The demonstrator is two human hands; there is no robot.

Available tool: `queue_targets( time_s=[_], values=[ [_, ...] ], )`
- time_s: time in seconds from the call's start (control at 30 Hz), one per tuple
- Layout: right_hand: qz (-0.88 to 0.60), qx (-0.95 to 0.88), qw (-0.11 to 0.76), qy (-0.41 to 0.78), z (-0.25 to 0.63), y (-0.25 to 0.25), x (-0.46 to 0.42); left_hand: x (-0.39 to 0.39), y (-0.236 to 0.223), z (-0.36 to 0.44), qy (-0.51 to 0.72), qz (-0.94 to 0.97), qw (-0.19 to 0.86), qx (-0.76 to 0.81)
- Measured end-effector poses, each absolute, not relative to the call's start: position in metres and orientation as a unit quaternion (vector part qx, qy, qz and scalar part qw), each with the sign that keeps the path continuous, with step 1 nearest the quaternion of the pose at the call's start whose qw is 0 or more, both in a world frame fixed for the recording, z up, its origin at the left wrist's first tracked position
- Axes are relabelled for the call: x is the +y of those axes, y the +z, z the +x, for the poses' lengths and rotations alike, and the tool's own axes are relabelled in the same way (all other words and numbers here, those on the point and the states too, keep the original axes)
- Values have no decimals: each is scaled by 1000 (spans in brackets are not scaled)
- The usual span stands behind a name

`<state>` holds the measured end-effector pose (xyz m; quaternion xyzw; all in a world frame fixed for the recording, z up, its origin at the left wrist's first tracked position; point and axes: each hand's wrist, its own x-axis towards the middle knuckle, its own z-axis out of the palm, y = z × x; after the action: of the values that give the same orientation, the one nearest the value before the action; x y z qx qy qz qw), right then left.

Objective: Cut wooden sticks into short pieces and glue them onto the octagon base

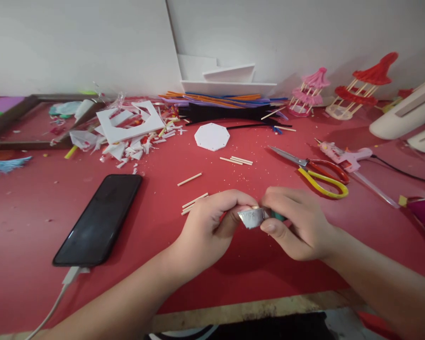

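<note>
The right hand [297, 222] is wrapping its fingers round the green handle [278, 216] of a short metal blade [251, 218], its thumb pressing low beside the metal. The left hand [216, 219] is curling inward, thumb and forefinger meeting behind the blade's upper corner; whether they are pinching something small there, I cannot tell. The blade is sitting right between the two hands, raised over the desk [198, 290].

Working well here probably means keeping both wrists low and steady, letting the right thumb control short, light strokes, and holding the left fingertips out of the blade's path, since they are almost touching it.

Three short sticks [194, 200] are lying just past the left knuckles, partly under that hand, and could be rolling if brushed. Ahead of both hands, more sticks [241, 160] are resting before a white eight-sided card [212, 137].

The scissors [306, 164] are lying just beyond the right hand, crowding any forward move; the glue gun [352, 160] is resting farther out on that side. Left of the left hand, a phone [99, 219] is charging, its cable [47, 311] trailing near the forearm. The desk's near edge is running behind the hands, with bare red surface giving some room before it.
</note>
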<state>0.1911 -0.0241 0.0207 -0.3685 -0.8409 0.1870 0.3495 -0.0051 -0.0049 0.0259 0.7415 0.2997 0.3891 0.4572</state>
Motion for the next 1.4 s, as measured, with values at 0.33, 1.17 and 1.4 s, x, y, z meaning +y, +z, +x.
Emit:
queue_targets(
  time_s=[0.33,1.17,1.4],
  values=[
    [-356,-841,350,210,190,19,-26,-6,28,-4,378,741,475,286],
    [-338,-835,362,240,188,22,-28,-5,28,-5,354,746,500,261],
    [-360,-827,360,237,186,21,-29,-5,28,-6,353,756,480,271]
  ],
)
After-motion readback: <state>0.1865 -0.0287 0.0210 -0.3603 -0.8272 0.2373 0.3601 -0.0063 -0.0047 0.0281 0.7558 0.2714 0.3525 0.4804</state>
